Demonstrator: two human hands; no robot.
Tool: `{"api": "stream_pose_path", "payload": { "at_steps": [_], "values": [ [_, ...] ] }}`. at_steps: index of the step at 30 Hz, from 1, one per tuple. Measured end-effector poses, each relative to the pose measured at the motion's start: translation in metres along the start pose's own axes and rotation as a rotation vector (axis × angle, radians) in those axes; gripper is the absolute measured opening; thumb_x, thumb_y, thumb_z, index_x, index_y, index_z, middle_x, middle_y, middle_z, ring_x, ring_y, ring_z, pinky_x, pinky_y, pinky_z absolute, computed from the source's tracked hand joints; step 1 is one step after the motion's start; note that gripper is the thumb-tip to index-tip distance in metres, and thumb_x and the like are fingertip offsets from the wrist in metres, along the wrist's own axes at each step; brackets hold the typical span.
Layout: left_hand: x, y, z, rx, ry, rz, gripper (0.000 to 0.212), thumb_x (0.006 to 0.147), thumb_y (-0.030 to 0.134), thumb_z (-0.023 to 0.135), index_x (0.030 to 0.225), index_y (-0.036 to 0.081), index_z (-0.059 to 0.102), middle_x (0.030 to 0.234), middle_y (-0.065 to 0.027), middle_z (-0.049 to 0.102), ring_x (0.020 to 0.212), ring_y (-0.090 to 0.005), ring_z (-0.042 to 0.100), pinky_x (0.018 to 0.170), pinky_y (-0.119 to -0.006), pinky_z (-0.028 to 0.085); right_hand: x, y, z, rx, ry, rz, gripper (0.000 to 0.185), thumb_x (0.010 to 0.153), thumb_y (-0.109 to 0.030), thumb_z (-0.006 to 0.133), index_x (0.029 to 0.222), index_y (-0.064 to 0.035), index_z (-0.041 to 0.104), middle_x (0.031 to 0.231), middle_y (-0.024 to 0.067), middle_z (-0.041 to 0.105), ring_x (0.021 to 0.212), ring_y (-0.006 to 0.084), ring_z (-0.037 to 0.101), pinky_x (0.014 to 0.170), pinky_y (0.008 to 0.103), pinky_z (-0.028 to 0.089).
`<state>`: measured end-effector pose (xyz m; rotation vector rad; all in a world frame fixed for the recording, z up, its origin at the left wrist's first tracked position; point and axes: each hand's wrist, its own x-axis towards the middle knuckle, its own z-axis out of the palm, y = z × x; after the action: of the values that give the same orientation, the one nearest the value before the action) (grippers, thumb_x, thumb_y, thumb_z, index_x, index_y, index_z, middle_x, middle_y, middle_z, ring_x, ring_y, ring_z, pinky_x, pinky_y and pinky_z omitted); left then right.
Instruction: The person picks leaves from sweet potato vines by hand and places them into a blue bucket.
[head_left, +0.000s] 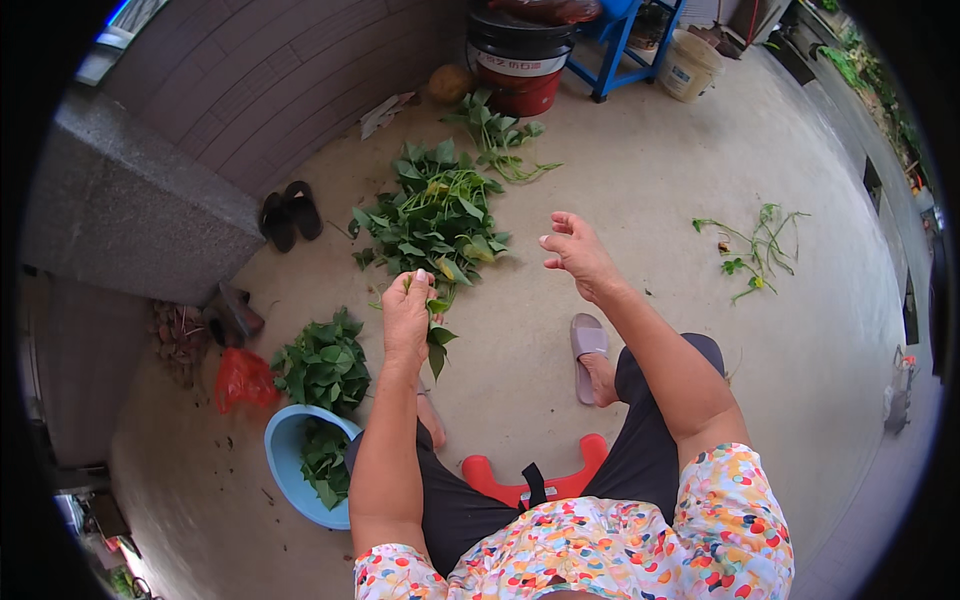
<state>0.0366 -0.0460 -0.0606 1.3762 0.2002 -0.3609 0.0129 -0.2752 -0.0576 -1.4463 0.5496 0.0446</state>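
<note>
My left hand (407, 311) is closed around a leafy green sprig (439, 337), its leaves hanging out on the right side. Just beyond it lies a large pile of leafy green vines (431, 206) on the concrete floor. My right hand (576, 251) is raised to the right of that pile, fingers apart and slightly curled, holding nothing. A second heap of green leaves (324, 364) rests to the left of my left forearm, touching the rim of a light blue plastic basin (281, 457) with more leaves (326, 461) inside.
Thin stripped stems (763, 251) lie at the right. Black slippers (291, 216), a red plastic bag (244, 381) and reddish tubers (178, 341) are at the left. Beyond the pile stand a red and black bucket (517, 79), a blue stool frame (615, 64) and a whitish bucket (688, 66).
</note>
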Motion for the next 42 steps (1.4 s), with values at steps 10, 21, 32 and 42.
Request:
{"api": "stream_pose_path", "payload": {
  "at_steps": [10,21,32,42],
  "values": [
    [-0.054,0.039,-0.18,0.1,0.714,0.18,0.008,0.076,0.011,0.059,0.073,0.006,0.053,0.059,0.001,0.048,0.043,-0.0077,0.042,0.038,-0.021,0.035,0.011,0.012,0.022,-0.124,-0.065,0.002,0.051,0.071,-0.013,0.056,0.116,0.0017,0.037,0.116,0.0158,0.039,0.096,0.022,0.046,0.065,0.0299,0.045],
    [-0.172,-0.101,-0.401,0.732,1.166,-0.151,0.067,0.07,0.016,0.062,0.123,-0.005,0.026,0.104,-0.019,0.047,0.08,-0.0191,0.053,0.051,-0.029,0.045,0.005,0.013,0.014,-0.167,-0.123,0.037,0.049,0.072,-0.015,0.054,0.116,-0.0001,0.037,0.107,0.0096,0.044,0.087,0.016,0.047,0.067,0.0293,0.043],
    [-0.076,-0.028,-0.297,0.439,0.63,-0.268,0.029,0.078,0.012,0.05,0.103,-0.004,0.05,0.08,-0.0095,0.056,0.056,-0.0165,0.057,0.044,-0.025,0.045,0.002,0.01,0.017,-0.181,-0.159,0.036,0.047,0.072,-0.015,0.054,0.114,0.0007,0.039,0.11,0.0123,0.044,0.089,0.0179,0.048,0.068,0.0303,0.044],
    [0.085,-0.051,-0.142,1.524,-0.191,0.025,0.031,0.075,0.018,0.052,0.102,0.004,0.056,0.091,-0.015,0.06,0.085,-0.0288,0.057,0.074,-0.037,0.045,0.007,0.007,0.009,-0.161,-0.116,0.03,0.036,0.074,-0.016,0.053,0.105,0.0025,0.048,0.088,0.0077,0.052,0.079,0.0131,0.049,0.065,0.0263,0.044]
  ]
}}
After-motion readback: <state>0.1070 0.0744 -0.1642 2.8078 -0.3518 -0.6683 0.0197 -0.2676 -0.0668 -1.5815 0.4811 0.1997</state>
